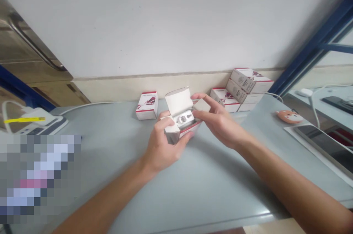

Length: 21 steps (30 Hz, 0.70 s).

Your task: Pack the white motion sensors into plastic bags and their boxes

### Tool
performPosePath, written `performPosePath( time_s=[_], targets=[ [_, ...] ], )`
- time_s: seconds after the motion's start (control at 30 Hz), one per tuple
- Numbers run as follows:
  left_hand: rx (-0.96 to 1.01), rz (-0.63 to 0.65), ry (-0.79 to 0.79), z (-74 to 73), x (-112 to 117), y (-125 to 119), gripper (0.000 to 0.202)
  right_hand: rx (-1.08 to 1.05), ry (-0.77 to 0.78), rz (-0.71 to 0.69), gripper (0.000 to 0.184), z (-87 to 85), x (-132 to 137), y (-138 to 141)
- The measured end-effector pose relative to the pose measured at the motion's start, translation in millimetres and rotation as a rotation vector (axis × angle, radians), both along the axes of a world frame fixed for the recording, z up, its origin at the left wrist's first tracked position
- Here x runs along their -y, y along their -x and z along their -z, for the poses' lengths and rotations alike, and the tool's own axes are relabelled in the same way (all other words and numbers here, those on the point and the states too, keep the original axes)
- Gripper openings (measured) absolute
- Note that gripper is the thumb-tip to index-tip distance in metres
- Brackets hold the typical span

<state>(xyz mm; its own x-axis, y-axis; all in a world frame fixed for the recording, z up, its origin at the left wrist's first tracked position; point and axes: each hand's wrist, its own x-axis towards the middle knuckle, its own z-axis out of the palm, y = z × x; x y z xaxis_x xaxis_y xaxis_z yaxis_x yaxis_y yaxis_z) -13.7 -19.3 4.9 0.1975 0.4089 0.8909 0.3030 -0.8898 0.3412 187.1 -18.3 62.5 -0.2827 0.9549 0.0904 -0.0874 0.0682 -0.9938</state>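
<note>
My left hand (pixel 162 145) is wrapped round a small white and red carton (pixel 180 125), held above the grey table (pixel 193 186). Its lid flap stands open and a white device (pixel 184 118) lies inside. My right hand (pixel 217 121) touches the carton's right side, with thumb and fingers pinching a side flap (pixel 201 106). Both forearms reach in from the bottom of the view.
One closed carton (pixel 147 105) stands behind my left hand. Several more cartons (pixel 242 88) are stacked at the back right against the wall. An orange round object (pixel 289 116) and a tablet (pixel 322 144) lie right. A white device with cable (pixel 35 121) sits left.
</note>
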Motion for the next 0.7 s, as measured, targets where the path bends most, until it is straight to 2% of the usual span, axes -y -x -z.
performPosePath(
  time_s=[0.13,0.23,0.37,0.43,0.53,0.63,0.7],
  targets=[
    [-0.015,-0.022,-0.021,-0.9,-1.3,1.5,0.063,0.028,-0.086,0.031,0.032,2.8,-1.7,1.0],
    [-0.015,-0.065,-0.007,4.0,-2.1,2.6,0.068,0.010,-0.154,0.024,0.030,5.3,-5.1,-1.0],
    [0.073,-0.095,0.108,12.5,-2.2,2.6,0.087,-0.154,-0.106,0.004,0.025,8.3,-9.1,-0.5],
    [0.095,-0.095,0.194,13.2,-2.1,3.1,0.089,-0.219,-0.082,0.008,0.024,8.4,-10.2,1.6],
    [0.051,-0.067,0.270,8.2,-1.8,6.1,0.088,-0.200,-0.039,0.019,0.025,7.2,-10.8,4.5],
    [-0.063,-0.022,0.280,-1.3,-0.5,10.6,0.091,-0.142,-0.036,0.014,0.026,7.2,-9.4,4.8],
    [-0.166,-0.016,0.255,-7.2,0.9,13.0,0.080,-0.116,-0.067,-0.035,0.028,8.2,-7.1,4.0]
  ],
)
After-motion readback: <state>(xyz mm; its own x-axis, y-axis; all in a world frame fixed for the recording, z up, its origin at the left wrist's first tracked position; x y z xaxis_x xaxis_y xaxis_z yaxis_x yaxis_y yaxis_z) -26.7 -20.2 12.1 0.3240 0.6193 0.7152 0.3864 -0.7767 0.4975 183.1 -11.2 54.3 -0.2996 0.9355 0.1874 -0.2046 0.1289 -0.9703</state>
